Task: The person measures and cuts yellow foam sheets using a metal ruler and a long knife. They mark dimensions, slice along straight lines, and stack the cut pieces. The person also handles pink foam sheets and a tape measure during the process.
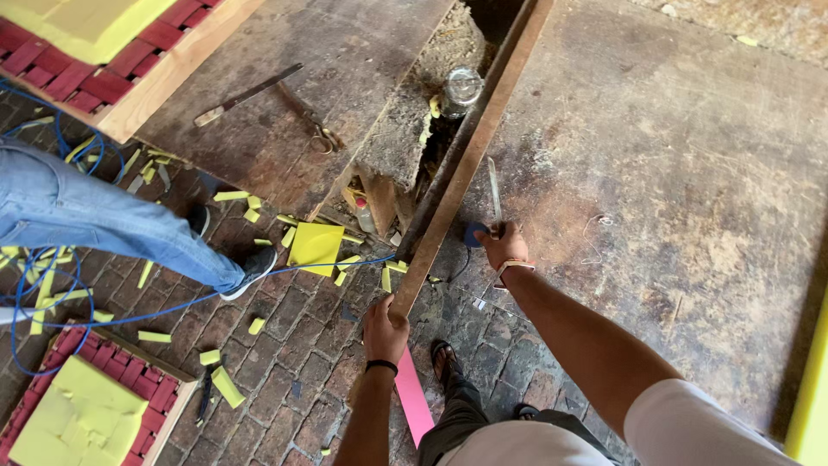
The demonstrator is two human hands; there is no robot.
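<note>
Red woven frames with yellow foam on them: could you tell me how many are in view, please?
2: one red woven frame at top left, another at bottom left; both run off the picture's edge.

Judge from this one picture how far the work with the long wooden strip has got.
Looks done: yellow foam offcuts lie scattered on the brick floor. In hand: the left hand grips the near end of the long wooden strip, laid along the worn wooden table; the right hand holds a slim blade-like tool beside it. No cut or mark on the strip is visible.

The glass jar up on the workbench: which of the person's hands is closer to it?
Right. The right hand rests on the bench below the glass jar, gripping a thin blade. The left hand holds the long wooden strip's near end, farther away.
</note>
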